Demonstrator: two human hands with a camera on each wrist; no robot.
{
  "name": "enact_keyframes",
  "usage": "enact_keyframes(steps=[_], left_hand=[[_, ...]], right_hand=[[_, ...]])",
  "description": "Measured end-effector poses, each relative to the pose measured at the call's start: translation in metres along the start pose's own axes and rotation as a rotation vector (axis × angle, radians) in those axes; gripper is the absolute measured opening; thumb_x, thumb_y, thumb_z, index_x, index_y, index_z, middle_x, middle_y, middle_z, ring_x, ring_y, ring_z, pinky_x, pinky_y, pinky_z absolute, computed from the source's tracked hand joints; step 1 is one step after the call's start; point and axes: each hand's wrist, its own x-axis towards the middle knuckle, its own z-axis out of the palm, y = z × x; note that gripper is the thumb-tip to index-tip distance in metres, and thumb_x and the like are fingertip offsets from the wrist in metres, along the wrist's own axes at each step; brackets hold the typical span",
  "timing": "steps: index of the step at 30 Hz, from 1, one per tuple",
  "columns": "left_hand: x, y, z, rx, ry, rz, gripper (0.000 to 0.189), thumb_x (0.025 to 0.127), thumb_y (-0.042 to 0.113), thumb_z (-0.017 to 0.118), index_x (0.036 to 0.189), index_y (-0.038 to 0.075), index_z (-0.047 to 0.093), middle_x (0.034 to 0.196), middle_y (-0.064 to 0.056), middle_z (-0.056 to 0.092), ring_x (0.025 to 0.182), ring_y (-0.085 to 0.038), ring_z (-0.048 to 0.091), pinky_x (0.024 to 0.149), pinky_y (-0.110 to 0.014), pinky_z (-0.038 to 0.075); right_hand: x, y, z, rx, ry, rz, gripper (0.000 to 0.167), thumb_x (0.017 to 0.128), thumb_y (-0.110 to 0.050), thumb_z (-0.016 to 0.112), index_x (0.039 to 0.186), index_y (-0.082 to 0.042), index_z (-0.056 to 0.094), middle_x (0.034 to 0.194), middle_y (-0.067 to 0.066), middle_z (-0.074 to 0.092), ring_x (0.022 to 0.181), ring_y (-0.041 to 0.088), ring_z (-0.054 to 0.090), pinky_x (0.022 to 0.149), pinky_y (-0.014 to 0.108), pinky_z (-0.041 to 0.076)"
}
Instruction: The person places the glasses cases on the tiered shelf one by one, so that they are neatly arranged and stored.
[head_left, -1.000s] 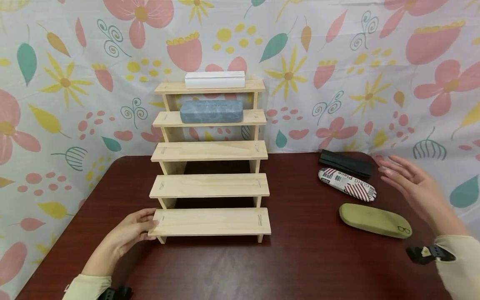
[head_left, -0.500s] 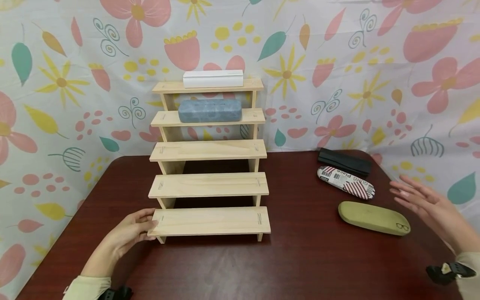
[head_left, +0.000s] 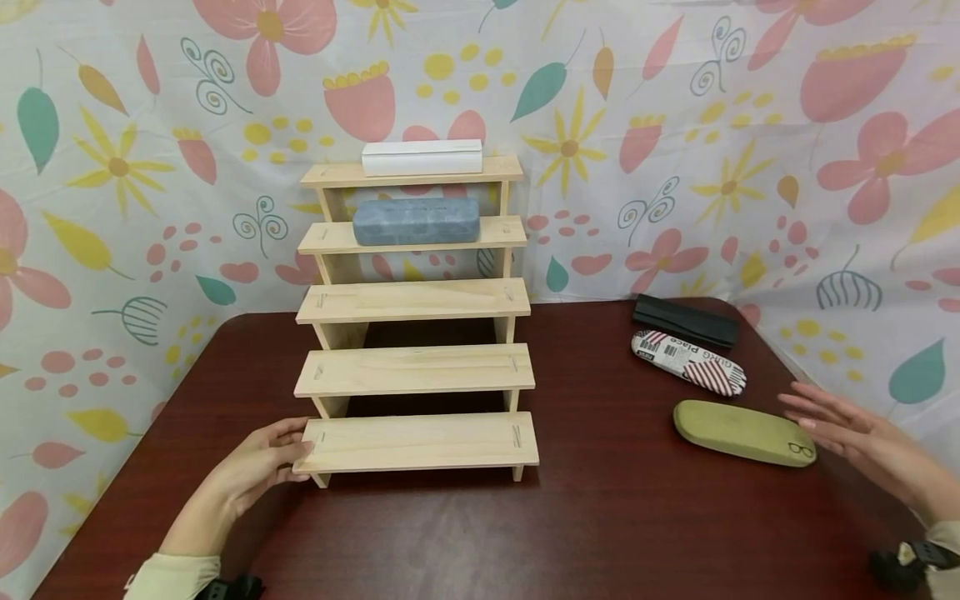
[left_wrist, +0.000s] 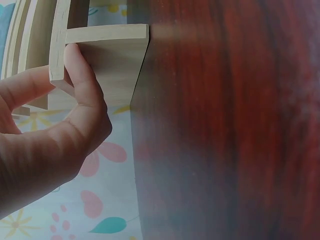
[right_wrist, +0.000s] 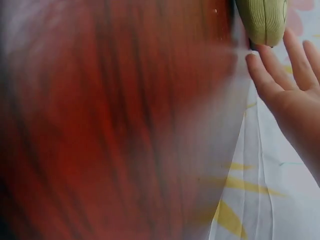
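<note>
My left hand (head_left: 258, 465) pinches the left end of the lowest board of a wooden stepped display stand (head_left: 420, 442). The left wrist view shows thumb and finger on opposite faces of that board (left_wrist: 58, 45). At the right, my right hand (head_left: 873, 446) hovers with straight, spread fingers close to the near end of an olive-green glasses case (head_left: 738, 432); it holds nothing. The right wrist view has the case's end (right_wrist: 265, 22) just past the fingertips. Behind it lie a newsprint-and-stripe patterned glasses case (head_left: 688, 362) and a black case (head_left: 684, 321).
A blue-grey case (head_left: 416, 221) sits on the stand's second board from the top, and a white box-like case (head_left: 422, 157) on the top one. The dark red-brown table (head_left: 592, 517) ends at a flower-patterned cloth (head_left: 577, 250) behind and at the sides.
My right hand has moved right and then down, away from above the cases to beside the olive-green one. My left hand keeps its grip on the stand. The view shifted slightly.
</note>
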Motion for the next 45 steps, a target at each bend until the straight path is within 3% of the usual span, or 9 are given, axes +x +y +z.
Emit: enact_keyframes(steps=[3,10,14,22,27,32,39,43,45], left_hand=[[0.000,-0.001,0.000,-0.005,-0.002,0.000,0.065,0.096,0.004,0.050,0.144,-0.016,0.012,0.118,-0.019,0.049,0.088,-0.018,0.059,0.072,-0.031,0.053],[-0.001,-0.002,0.000,-0.008,0.001,0.000,0.065,0.096,0.004,0.050,0.144,-0.016,0.012,0.119,-0.020,0.048,0.088,-0.018,0.059,0.072,-0.031,0.053],[-0.001,-0.002,0.000,-0.009,0.001,-0.002,0.065,0.096,0.004,0.050,0.145,-0.016,0.011,0.120,-0.020,0.048,0.089,-0.018,0.059,0.072,-0.031,0.053],[0.000,-0.003,-0.002,-0.006,0.004,0.001,0.065,0.097,0.005,0.050,0.145,-0.016,0.011,0.121,-0.021,0.048,0.089,-0.018,0.059,0.072,-0.031,0.053],[0.000,-0.002,-0.003,-0.005,0.004,0.006,0.064,0.097,0.004,0.050,0.145,-0.016,0.012,0.120,-0.020,0.048,0.088,-0.017,0.059,0.072,-0.030,0.053],[-0.001,-0.002,-0.002,-0.005,0.002,0.010,0.064,0.096,0.004,0.050,0.144,-0.016,0.012,0.119,-0.020,0.048,0.088,-0.017,0.059,0.072,-0.031,0.053],[0.000,-0.001,-0.002,-0.008,-0.002,0.013,0.064,0.096,0.004,0.050,0.144,-0.016,0.012,0.118,-0.019,0.049,0.088,-0.017,0.059,0.072,-0.031,0.053],[0.001,-0.002,-0.001,-0.005,0.000,0.013,0.064,0.096,0.004,0.050,0.144,-0.016,0.013,0.118,-0.020,0.049,0.088,-0.018,0.059,0.073,-0.032,0.053],[0.001,-0.002,-0.001,-0.002,-0.003,0.012,0.064,0.096,0.004,0.050,0.144,-0.016,0.013,0.119,-0.020,0.049,0.089,-0.018,0.059,0.073,-0.032,0.053]], right_hand=[[-0.002,0.000,-0.002,-0.023,-0.026,0.000,0.061,0.103,-0.003,0.038,0.156,-0.016,0.012,0.134,-0.025,0.045,0.115,-0.015,0.045,0.082,0.010,0.043],[0.000,-0.007,0.000,-0.127,-0.026,0.172,0.063,0.101,-0.015,0.049,0.155,-0.015,0.015,0.129,-0.035,0.042,0.107,-0.021,0.041,0.076,0.017,0.045],[-0.001,-0.008,0.001,-0.127,-0.064,0.204,0.063,0.100,-0.014,0.052,0.154,-0.011,0.020,0.127,-0.038,0.037,0.105,-0.023,0.038,0.077,0.021,0.047],[0.000,-0.011,-0.002,-0.199,-0.133,0.290,0.068,0.096,-0.023,0.059,0.154,-0.017,0.023,0.124,-0.037,0.028,0.097,-0.031,0.028,0.077,0.024,0.046],[0.002,-0.014,-0.001,-0.190,-0.171,0.298,0.070,0.096,-0.021,0.058,0.155,-0.018,0.020,0.126,-0.032,0.026,0.098,-0.031,0.027,0.077,0.026,0.046],[0.004,-0.015,0.003,-0.193,-0.186,0.307,0.073,0.095,-0.020,0.061,0.155,-0.019,0.019,0.126,-0.031,0.026,0.098,-0.029,0.028,0.083,0.039,0.043],[0.007,-0.013,0.009,-0.248,-0.149,0.331,0.075,0.091,-0.023,0.067,0.153,-0.018,0.026,0.135,-0.009,0.029,0.093,-0.027,0.027,0.089,0.058,0.037],[0.006,-0.015,0.009,-0.290,-0.122,0.338,0.074,0.089,-0.025,0.069,0.152,-0.016,0.030,0.132,-0.011,0.033,0.093,-0.027,0.029,0.087,0.055,0.040],[0.004,-0.016,0.009,-0.291,-0.112,0.340,0.074,0.089,-0.025,0.069,0.151,-0.017,0.031,0.127,-0.019,0.035,0.094,-0.025,0.031,0.085,0.050,0.042]])
